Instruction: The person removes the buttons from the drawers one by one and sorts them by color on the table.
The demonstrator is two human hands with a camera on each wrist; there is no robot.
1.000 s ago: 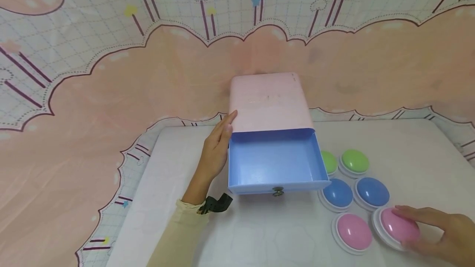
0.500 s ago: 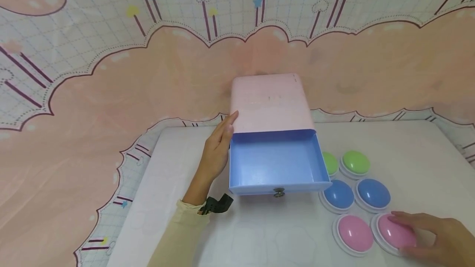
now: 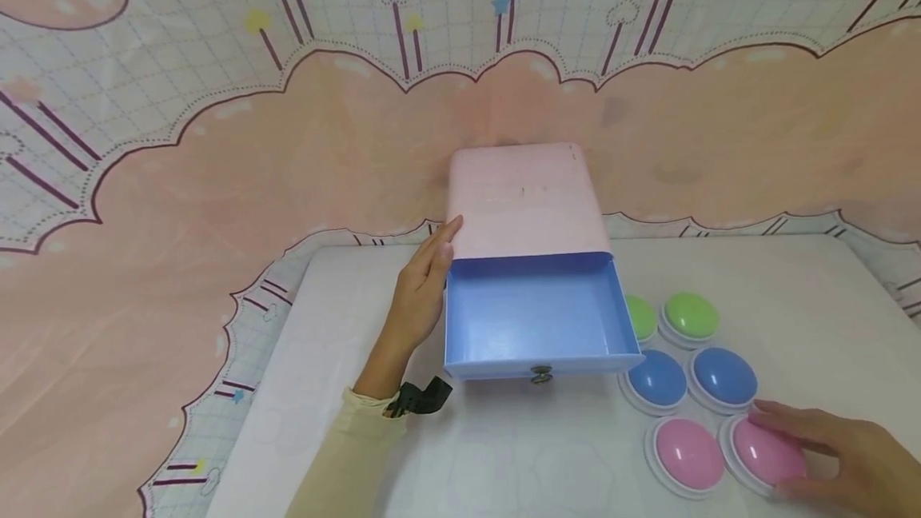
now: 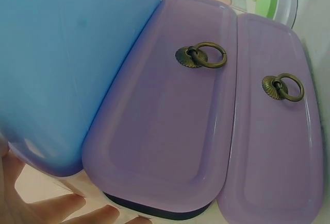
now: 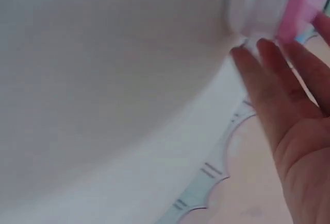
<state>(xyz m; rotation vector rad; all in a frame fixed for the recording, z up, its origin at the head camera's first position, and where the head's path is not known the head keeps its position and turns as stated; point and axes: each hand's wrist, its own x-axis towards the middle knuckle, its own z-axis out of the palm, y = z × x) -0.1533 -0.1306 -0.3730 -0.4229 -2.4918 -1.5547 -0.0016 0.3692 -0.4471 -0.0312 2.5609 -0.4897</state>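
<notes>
My left hand rests with straight fingers against the left side of a pink drawer cabinet. Its top drawer, blue inside, is pulled out. In the left wrist view, two pushed-in lilac drawer fronts with brass ring pulls lie beneath it. At lower right, my right hand has its fingers spread loosely beside a pink dome light in a white base. Forefinger and thumb are at the dome's right edge; whether they touch it I cannot tell. The right wrist view is blurred.
Beside that dome stands a second pink dome light. Behind are two blue ones and two green ones, one partly hidden by the drawer. All sit on a white table before a patterned cloth backdrop.
The right-hand pink dome light, tilted a second ago, now sits flat beside the other pink one. My right fingers have loosened from it slightly. My left hand has stayed on the cabinet.
</notes>
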